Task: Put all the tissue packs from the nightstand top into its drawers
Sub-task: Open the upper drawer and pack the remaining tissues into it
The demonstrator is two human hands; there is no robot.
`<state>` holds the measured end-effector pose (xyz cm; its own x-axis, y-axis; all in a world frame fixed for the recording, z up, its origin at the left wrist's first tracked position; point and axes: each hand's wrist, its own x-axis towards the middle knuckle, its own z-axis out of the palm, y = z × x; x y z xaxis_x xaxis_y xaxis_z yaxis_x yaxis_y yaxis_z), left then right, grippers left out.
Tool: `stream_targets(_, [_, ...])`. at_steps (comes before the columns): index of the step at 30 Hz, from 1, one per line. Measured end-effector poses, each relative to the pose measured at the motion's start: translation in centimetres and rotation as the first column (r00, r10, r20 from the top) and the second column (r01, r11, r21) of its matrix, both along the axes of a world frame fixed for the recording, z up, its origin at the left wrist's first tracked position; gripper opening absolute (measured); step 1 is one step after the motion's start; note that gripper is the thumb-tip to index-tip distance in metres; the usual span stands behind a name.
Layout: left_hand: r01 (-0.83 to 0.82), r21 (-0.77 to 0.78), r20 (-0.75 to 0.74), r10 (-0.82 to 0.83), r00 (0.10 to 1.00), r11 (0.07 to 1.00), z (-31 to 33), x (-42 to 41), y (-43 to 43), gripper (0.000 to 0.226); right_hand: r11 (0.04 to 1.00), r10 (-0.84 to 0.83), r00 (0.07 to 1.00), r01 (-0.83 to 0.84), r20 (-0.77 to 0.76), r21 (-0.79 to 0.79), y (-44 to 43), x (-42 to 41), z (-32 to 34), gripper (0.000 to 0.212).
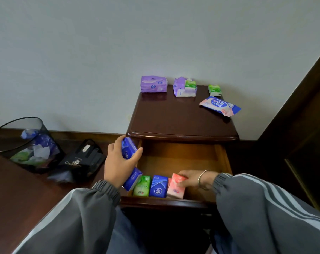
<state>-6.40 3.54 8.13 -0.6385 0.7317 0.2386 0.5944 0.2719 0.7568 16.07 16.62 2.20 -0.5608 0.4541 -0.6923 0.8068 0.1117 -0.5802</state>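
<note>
The dark wooden nightstand [181, 121] has its top drawer [223, 160] pulled open. My left hand [117, 162] grips a blue tissue pack [128, 148] over the drawer's left edge. My right hand [194, 177] rests its fingers on a pink pack [175, 189] standing in the drawer's front row. Beside it stand a blue pack [158, 186], a green pack [141, 186] and another blue pack [132, 179]. On the top lie a purple pack [153, 84], an opened purple pack with a green one in it [185, 88], a small green pack [214, 90] and a flat wet-wipes pack [219, 105].
A black mesh bin [27, 143] with rubbish stands on the floor at the left, a black bag [84, 158] next to it. A dark wooden surface [18, 195] lies at my lower left. Dark wooden furniture [306, 125] borders the right side.
</note>
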Motion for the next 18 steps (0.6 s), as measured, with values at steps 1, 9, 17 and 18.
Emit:
stream_targets(1, [0.003,-0.003,0.014,-0.003,1.0,1.0,-0.1,0.0,-0.2,0.07,1.0,-0.01,1.0,0.01,0.015,0.021,-0.3,0.0,-0.3,0.032])
stream_targets(9, [0.137,-0.074,0.023,-0.136,0.99,0.988,0.2,1.0,-0.6,0.073,0.997,-0.069,0.997,0.068,0.025,0.024,-2.7,-1.7,0.4,0.068])
stream_targets(17, [0.514,-0.237,-0.242,-0.563,0.79,0.824,1.4,5.0,-0.4,0.09,0.863,-0.488,0.806,0.386,-0.335,-0.327,-2.9,-1.9,8.9,0.045])
stream_targets(18, [0.543,-0.231,-0.222,-0.587,0.779,0.808,1.6,5.7,-0.1,0.091,0.867,-0.471,0.814,0.354,-0.34,-0.351,-3.1,-1.6,9.4,0.041])
